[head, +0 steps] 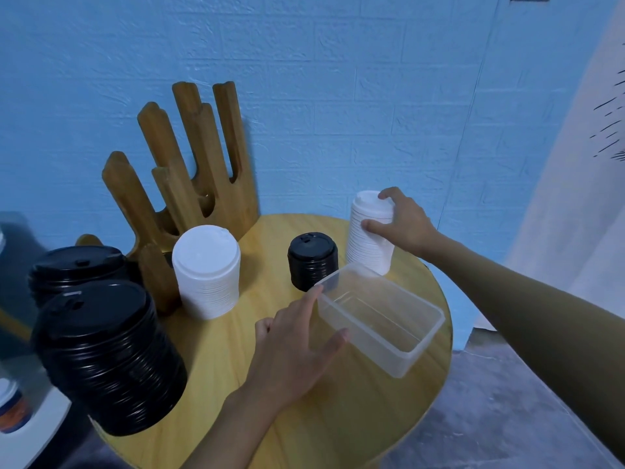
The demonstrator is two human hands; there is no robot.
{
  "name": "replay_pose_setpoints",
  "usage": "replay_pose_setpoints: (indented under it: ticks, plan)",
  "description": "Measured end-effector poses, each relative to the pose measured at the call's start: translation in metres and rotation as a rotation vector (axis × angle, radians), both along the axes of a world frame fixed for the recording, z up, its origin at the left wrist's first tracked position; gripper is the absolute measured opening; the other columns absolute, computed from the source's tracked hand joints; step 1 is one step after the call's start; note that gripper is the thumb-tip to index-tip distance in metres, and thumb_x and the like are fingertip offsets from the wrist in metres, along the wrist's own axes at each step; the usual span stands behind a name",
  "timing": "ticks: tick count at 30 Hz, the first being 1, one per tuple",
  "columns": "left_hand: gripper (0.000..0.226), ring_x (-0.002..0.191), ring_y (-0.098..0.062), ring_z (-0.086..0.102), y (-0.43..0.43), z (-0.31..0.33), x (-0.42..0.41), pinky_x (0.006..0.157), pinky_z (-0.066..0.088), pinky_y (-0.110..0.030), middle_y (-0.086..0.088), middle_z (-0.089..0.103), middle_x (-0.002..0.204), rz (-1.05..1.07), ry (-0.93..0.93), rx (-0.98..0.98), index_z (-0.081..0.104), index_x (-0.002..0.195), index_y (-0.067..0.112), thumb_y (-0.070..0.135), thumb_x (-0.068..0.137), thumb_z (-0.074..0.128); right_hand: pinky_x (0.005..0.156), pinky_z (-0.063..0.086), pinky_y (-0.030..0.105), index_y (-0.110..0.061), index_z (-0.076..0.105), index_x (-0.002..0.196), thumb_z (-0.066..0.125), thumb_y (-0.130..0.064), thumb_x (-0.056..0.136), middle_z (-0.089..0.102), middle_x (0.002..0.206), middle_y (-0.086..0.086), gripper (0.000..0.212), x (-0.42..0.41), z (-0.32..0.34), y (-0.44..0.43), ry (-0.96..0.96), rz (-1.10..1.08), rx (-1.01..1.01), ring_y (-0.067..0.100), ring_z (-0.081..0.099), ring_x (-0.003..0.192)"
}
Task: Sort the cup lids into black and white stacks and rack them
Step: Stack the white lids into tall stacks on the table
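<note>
When read from the left edge, shows two wide stacks of black plastic cup lids: the nearer black stack (108,360) upright at the near left rim of a round light-wood table (216,360), the farther black stack (77,269) just behind it. Shows next a tall brown wooden rack (189,170) of upright slotted prongs, set at the table's back against a blue textured wall (338,96). Finds a wide stack of white plastic cup lids (206,270) upright on the table, just in front of the rack.

Places the left hand (294,346) near the table's middle, fingers spread and nearly straight, gripping nothing, fingertips at the left wall of a clear rectangular plastic container (382,316). Shows that container open-topped and angled across the table's right half. Shows just behind it a short narrow stack of black lids (313,260). Finds, right of that, a taller narrow stack of white lids (370,238), upright near the table's back right edge. Shows the right hand (406,221) curled round the upper part of that white stack, thumb pressed on its near side, a fingertip on its top.
</note>
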State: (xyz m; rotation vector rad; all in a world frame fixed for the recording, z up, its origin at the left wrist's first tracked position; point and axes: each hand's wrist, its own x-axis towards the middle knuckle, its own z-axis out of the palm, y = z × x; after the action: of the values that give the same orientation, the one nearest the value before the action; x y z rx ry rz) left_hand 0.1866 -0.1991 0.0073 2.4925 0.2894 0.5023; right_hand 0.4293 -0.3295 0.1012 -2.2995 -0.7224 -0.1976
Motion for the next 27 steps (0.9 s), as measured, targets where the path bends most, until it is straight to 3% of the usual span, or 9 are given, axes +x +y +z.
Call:
replay_pose_setpoints:
  ticks: [7,10,13,16,21,24,27]
  plan:
    - [0.062,0.127,0.004,0.038,0.004,-0.001,0.000,0.114,0.017,-0.034,0.029,0.037,0.143,0.005,-0.020,-0.136,0.019,0.148,0.049,0.068,0.093,0.040,0.104,0.037,0.057,-0.032,0.033,0.140,0.075,-0.047,0.077,0.042,0.140,0.008,0.078,-0.012,-0.002,-0.018,-0.011,0.022,0.019,0.030,0.043,0.126]
    - [0.059,0.120,-0.001,0.046,0.010,0.003,0.004,0.108,0.035,-0.035,0.023,0.044,0.134,0.048,-0.089,-0.200,0.038,0.141,0.042,0.068,0.088,0.045,0.108,0.033,0.054,-0.027,0.033,0.142,0.074,-0.043,0.080,0.039,0.143,0.004,0.076,-0.036,-0.008,-0.038,-0.064,-0.012,0.057,0.025,0.039,0.131]
    - [0.031,0.109,-0.005,0.050,0.014,0.018,0.016,0.092,0.044,-0.026,0.017,0.049,0.116,0.107,-0.233,-0.209,0.056,0.122,0.034,0.043,0.092,0.058,0.107,0.035,0.051,-0.022,0.047,0.134,0.070,-0.046,0.083,0.047,0.137,0.002,0.061,-0.069,-0.026,-0.065,-0.098,0.041,0.022,0.023,0.043,0.127]
    - [0.027,0.115,-0.013,0.047,0.017,0.037,0.040,0.097,0.041,-0.028,0.007,0.051,0.119,0.163,-0.303,-0.132,0.062,0.121,0.027,0.031,0.094,0.060,0.106,0.036,0.051,-0.035,0.055,0.115,0.052,-0.069,0.076,0.052,0.130,-0.003,0.052,-0.105,-0.040,-0.088,-0.007,0.139,-0.042,0.020,0.045,0.124]
    - [0.050,0.144,-0.026,0.026,0.029,0.057,0.087,0.114,0.026,-0.047,0.001,0.028,0.159,0.137,0.005,0.124,0.045,0.144,0.037,0.047,0.096,0.053,0.113,0.028,0.046,-0.051,0.059,0.102,0.041,-0.087,0.072,0.035,0.143,-0.027,0.051,-0.148,-0.055,-0.117,0.042,0.222,-0.041,0.002,0.026,0.137]
    - [0.051,0.140,-0.027,0.032,0.038,0.055,0.101,0.111,0.034,-0.055,0.004,0.032,0.156,0.067,0.123,0.072,0.047,0.141,0.039,0.052,0.092,0.052,0.116,0.026,0.050,-0.056,0.058,0.101,0.041,-0.090,0.070,0.031,0.145,-0.036,0.049,-0.160,-0.063,-0.125,-0.006,0.274,-0.080,-0.001,0.015,0.143]
    - [0.046,0.131,-0.028,0.043,0.042,0.052,0.102,0.105,0.042,-0.053,0.004,0.040,0.147,0.053,0.108,0.020,0.052,0.135,0.038,0.045,0.090,0.055,0.118,0.025,0.045,-0.053,0.057,0.103,0.048,-0.084,0.071,0.034,0.143,-0.032,0.045,-0.163,-0.065,-0.127,0.000,0.279,-0.073,-0.002,0.012,0.143]
